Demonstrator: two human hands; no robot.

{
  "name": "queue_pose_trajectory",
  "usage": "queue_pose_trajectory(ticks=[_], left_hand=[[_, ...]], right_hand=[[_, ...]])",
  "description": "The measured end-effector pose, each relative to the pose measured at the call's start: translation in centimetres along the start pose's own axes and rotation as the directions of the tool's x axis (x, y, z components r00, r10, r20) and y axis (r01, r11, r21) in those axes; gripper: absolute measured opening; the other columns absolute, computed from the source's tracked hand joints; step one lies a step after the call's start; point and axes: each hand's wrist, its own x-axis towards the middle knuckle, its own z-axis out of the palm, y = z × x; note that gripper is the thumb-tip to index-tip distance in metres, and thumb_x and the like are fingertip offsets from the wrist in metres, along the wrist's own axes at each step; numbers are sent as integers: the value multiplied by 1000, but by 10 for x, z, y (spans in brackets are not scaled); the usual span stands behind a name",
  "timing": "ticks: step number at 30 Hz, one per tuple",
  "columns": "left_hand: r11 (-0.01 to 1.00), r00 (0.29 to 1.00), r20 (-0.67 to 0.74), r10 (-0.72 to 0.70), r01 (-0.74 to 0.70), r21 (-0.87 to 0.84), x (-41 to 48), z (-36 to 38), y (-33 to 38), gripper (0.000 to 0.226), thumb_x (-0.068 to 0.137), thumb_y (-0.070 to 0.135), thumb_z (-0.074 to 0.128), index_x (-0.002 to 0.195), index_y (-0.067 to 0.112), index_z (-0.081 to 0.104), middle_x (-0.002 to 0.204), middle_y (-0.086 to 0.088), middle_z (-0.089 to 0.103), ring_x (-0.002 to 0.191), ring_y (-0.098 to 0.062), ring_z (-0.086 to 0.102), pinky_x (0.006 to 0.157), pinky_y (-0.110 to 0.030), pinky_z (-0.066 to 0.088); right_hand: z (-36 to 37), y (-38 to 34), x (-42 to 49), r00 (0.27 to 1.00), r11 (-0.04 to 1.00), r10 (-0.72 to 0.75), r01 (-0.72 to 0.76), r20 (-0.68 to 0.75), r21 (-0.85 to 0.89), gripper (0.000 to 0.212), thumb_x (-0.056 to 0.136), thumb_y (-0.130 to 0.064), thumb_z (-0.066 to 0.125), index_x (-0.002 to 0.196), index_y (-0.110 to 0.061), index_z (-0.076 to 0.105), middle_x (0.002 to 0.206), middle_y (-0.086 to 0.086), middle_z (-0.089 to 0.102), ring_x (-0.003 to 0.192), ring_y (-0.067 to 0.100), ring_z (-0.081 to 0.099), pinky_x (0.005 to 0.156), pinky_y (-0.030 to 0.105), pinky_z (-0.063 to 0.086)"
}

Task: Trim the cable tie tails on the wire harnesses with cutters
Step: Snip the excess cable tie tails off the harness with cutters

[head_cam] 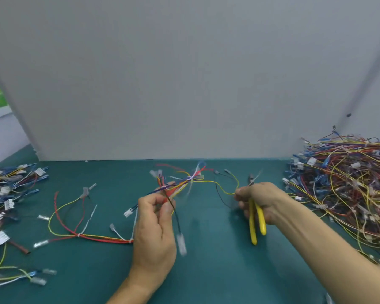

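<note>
At the far left we see a heap of multi-coloured wire harnesses on the teal green mat. Just right of it, a loose red-and-yellow harness lies flat. Our left hand is raised above the mat, thumb and fingers pinching the bundled multi-coloured wire harness near its white cable tie. A yellow strand of that harness trails across to our right hand, whose fingers are curled round the yellow-handled cutters, handles pointing down. At the far right sits a large tangled pile of harnesses. A grey upright board stands behind.
</note>
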Motion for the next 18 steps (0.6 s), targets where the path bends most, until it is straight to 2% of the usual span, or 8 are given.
queue_pose_trajectory(ticks=[4, 5, 8, 10, 11, 13, 15, 18], left_hand=[[909, 885, 257, 387, -413, 54, -8, 5, 5, 25, 98, 15, 41, 117, 30, 46, 140, 2, 52, 131, -17, 48, 106, -30, 39], [865, 816, 361, 451, -500, 49, -10, 5, 4, 31, 97, 7, 42, 122, 24, 49, 141, -2, 51, 132, -19, 48, 107, -32, 39], [685, 598, 618, 510, -717, 129, -11, 3, 0, 39, 101, 5, 29, 118, 5, 64, 133, -8, 58, 124, -20, 55, 99, -36, 47], [595, 523, 713, 466, -782, 185, -9, 1, -1, 52, 103, 10, 20, 105, 7, 72, 123, -4, 65, 112, -17, 62, 89, -29, 52], [574, 505, 747, 432, -793, 204, -8, 0, -2, 52, 103, 10, 21, 100, 10, 73, 117, -1, 68, 106, -16, 65, 85, -27, 53], [546, 473, 806, 357, -805, 231, -8, -2, -5, 41, 98, 10, 32, 93, 15, 72, 107, 5, 70, 98, -15, 66, 77, -25, 53], [529, 452, 844, 289, -810, 252, -7, -3, -8, 32, 90, 13, 39, 88, 22, 69, 97, 12, 69, 91, -11, 65, 70, -22, 53], [540, 432, 875, 217, -800, 261, -6, 0, -11, 27, 86, 15, 42, 85, 27, 66, 93, 19, 66, 90, -9, 63, 69, -21, 51]], right_hand=[[20, -6, -4, 999, 988, -2, 9, 46, -156, 9, 89, -4, 63, 81, -3, 61, 59, 11, 51, 36, 18, 45, 42, 24, 38], [19, -5, -3, 996, 992, 11, 1, 91, -130, 28, 94, -6, 55, 69, -3, 66, 53, 10, 54, 32, 18, 46, 38, 23, 40], [-1, -9, 6, 983, 995, -88, 94, 164, -29, 79, 101, 0, 32, 27, -13, 56, 35, -2, 54, 28, 9, 52, 27, 18, 39], [-14, -19, 6, 979, 950, -76, 128, 187, -284, 76, 99, 4, 33, 30, -18, 58, 31, -8, 50, 26, 2, 48, 30, 14, 39], [-18, -26, 6, 982, 857, -43, 131, 184, -498, 65, 98, 2, 37, 43, -18, 65, 30, -9, 49, 27, 0, 47, 33, 13, 40], [-32, -37, 6, 986, 475, -92, 165, 138, -864, 25, 90, -2, 54, 69, -5, 65, 39, -7, 54, 36, 5, 52, 39, 14, 40], [-54, -43, 3, 966, 184, -253, 103, 54, -978, 7, 79, -9, 64, 85, -4, 64, 65, 6, 62, 62, 19, 62, 53, 20, 45], [-72, -50, -11, 916, 246, -401, 110, 2, -963, 13, 77, -16, 68, 83, -8, 60, 83, 11, 64, 75, 26, 60, 58, 26, 43]])
